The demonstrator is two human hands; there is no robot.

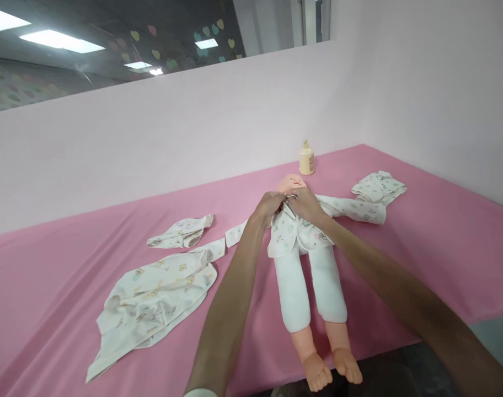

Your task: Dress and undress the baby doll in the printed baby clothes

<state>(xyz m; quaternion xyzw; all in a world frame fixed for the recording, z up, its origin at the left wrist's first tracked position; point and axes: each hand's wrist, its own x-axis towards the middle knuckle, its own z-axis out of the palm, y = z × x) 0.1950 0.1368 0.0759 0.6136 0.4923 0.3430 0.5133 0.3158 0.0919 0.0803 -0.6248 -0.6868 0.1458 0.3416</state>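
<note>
A baby doll (pixel 328 286) lies on its back, feet toward me, at the near edge of a pink-covered table. It wears a white printed baby shirt (pixel 283 234), its sleeves spread out to both sides and its lower front parted. At the neckline, my left hand (pixel 270 204) pinches the shirt's edge. Close beside it, my right hand (pixel 304 205) has its fingers closed on the other side of the collar. A small pale strip of the collar shows between the fingertips. My hands hide the doll's neck and upper chest.
A cream pump bottle (pixel 306 160) stands behind the doll's head. To the left lie a spread printed baby garment (pixel 156 295) and a smaller folded cloth piece (pixel 181 231). Another folded printed garment (pixel 379 187) is at the right. A wall (pixel 185 132) with a mirror (pixel 111 41) borders the pink table cover (pixel 425 248).
</note>
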